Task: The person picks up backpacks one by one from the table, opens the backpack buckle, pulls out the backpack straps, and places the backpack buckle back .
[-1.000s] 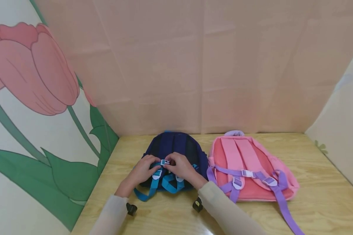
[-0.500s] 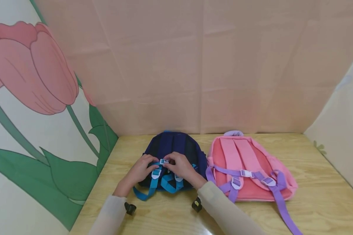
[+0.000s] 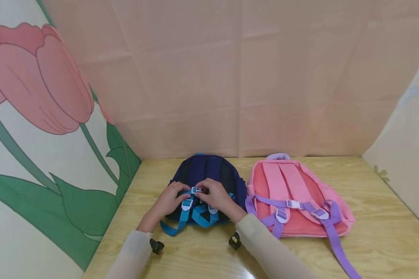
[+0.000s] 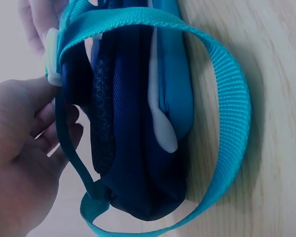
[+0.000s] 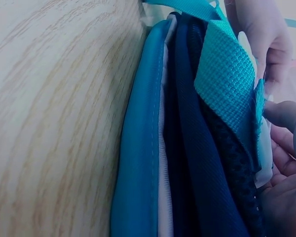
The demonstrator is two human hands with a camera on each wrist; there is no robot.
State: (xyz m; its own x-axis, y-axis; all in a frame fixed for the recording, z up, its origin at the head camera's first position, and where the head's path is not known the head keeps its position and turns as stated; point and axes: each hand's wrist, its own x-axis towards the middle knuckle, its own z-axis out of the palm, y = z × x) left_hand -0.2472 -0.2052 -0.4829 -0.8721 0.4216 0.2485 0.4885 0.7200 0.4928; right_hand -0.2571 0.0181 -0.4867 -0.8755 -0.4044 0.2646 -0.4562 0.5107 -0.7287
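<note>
In front of the navy backpack (image 3: 197,172), a teal strap (image 3: 176,228) is looping onto the table (image 3: 199,252). Over the pack's lower half, 2 hands are working: the left hand (image 3: 167,199) is pinching webbing beside a white buckle (image 3: 196,190), the right hand (image 3: 217,195) is pinching its other end. They seem to be handling that fastening; I can't tell whether they're joining or parting it. Next is probably calling for steady, aligned fingers. Right of the pack, a pink backpack (image 3: 293,180) is lying.
</note>
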